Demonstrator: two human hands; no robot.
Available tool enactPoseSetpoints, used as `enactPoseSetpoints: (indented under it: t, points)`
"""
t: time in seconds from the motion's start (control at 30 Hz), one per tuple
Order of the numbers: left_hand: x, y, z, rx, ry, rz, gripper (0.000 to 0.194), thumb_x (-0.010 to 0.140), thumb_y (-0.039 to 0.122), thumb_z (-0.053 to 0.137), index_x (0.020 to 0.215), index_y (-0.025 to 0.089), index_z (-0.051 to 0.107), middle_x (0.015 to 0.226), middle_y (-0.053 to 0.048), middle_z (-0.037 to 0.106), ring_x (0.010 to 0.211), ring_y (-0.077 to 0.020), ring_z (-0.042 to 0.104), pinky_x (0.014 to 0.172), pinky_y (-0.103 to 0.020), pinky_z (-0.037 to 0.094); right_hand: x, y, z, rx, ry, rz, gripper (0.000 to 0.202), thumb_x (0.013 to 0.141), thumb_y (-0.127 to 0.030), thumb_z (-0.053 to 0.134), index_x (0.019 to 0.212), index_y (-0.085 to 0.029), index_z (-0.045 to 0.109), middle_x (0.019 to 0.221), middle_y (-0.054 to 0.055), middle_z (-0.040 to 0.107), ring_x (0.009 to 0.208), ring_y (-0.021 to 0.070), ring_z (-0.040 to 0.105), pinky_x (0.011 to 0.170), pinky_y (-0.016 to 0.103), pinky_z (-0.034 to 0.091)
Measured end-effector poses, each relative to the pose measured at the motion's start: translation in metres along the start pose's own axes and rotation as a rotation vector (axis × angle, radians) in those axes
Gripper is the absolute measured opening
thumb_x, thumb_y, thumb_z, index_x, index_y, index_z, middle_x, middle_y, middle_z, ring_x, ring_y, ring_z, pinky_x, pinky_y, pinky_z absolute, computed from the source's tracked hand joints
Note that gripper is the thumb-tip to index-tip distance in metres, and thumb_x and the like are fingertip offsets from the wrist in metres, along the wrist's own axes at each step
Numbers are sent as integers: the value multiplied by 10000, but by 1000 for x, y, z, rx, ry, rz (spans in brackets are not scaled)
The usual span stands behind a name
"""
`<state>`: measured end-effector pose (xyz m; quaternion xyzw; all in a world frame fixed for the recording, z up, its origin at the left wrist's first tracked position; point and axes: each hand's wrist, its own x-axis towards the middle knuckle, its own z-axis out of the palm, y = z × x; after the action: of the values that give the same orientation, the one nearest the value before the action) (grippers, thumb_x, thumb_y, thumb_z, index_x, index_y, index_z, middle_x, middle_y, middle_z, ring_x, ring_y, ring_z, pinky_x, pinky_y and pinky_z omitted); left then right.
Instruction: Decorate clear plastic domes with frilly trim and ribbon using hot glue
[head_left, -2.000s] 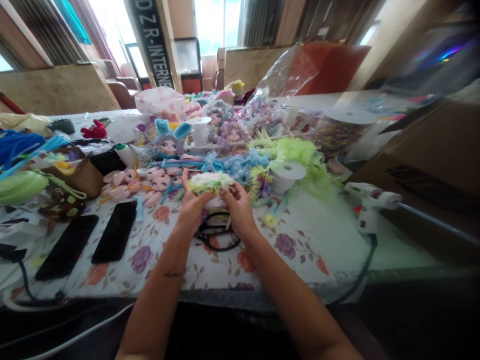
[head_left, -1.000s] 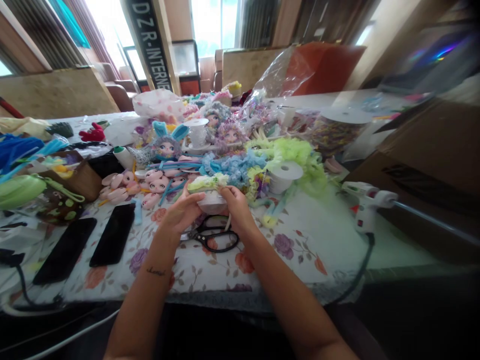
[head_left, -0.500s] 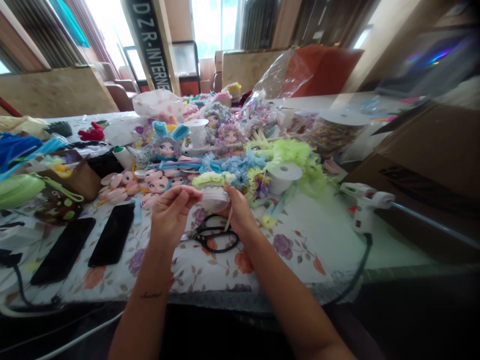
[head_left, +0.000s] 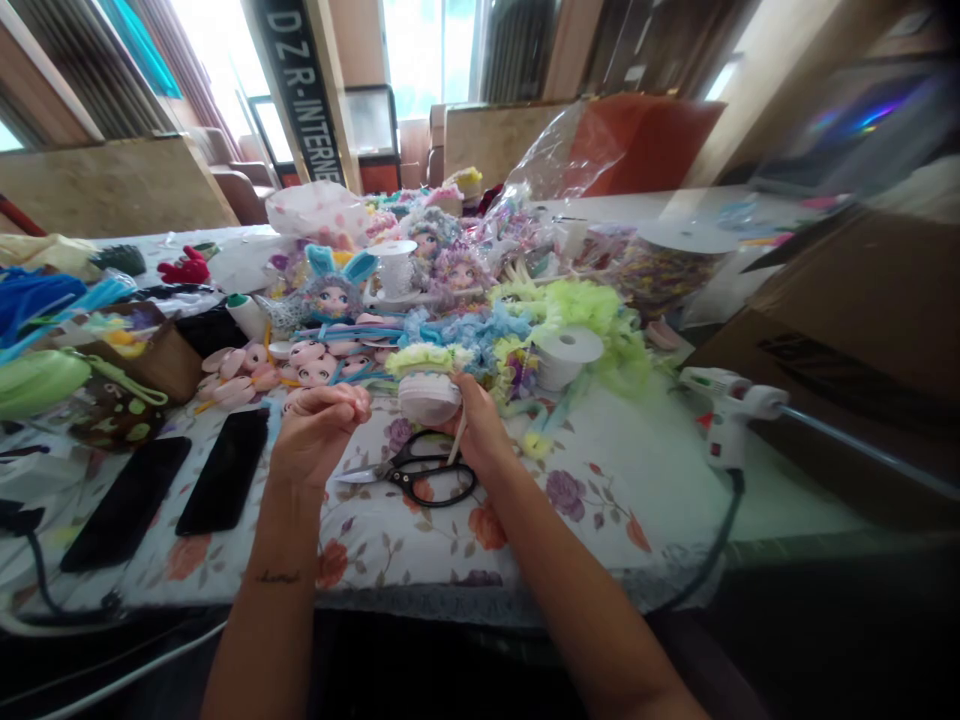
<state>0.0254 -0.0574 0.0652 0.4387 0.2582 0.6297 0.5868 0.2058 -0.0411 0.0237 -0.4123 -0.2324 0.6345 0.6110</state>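
Note:
My right hand [head_left: 480, 425] is closed round the side of a small white rounded piece [head_left: 429, 398], cup-like in shape, with a fluffy yellow-green trim [head_left: 429, 360] along its top. A thin pale stick [head_left: 457, 440] shows beside its fingers. To the left of the piece and apart from it, my left hand [head_left: 322, 425] is pinched, its fingertips together; whatever is between them is too small to make out. Below both hands lie black-handled scissors [head_left: 416, 470], blades toward the left, on the flowered tablecloth [head_left: 409, 555].
Two black phones [head_left: 225, 470] lie at the left. Doll heads [head_left: 313, 362], blue and green frilly trim [head_left: 592, 310] and a white spool [head_left: 566, 358] crowd the table behind. A glue gun [head_left: 724, 410] stands at the right, near a cardboard box [head_left: 862, 340].
My left hand has moved left and slightly down, away from the white piece, uncovering the scissors' blades. My right hand has stayed almost in place with the piece.

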Motion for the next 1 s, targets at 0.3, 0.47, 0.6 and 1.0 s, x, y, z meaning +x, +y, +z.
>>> enactPoseSetpoints:
  t: [0.3,0.47,0.6,1.0]
  points:
    - [14,-14,-5,94,138,-40,206,532,241,903,627,190,727,664,9,647,638,-88,548,614,-213,449,0,-2,0,8,14,11,347,720,-453,643,930,-178,633,854,85,700,772,251,684,578,382,583]
    - [19,-18,-5,154,178,-21,272,612,381,867,698,167,724,664,-18,652,621,-106,556,597,-224,464,0,-2,0,10,17,14,336,725,-456,641,926,-187,629,863,78,699,778,246,683,635,415,593]
    - [18,-22,2,145,159,-24,312,719,413,781,629,158,625,550,13,532,564,-98,513,567,-220,425,-1,-2,0,14,21,15,321,726,-444,642,917,-186,625,837,68,698,779,234,673,645,397,598]
    - [16,-28,-2,418,214,-67,339,621,391,845,843,160,733,660,-14,676,578,-106,562,568,-229,429,-2,-2,-1,5,8,-27,361,718,-458,651,952,-186,617,806,42,689,729,213,656,539,310,560]
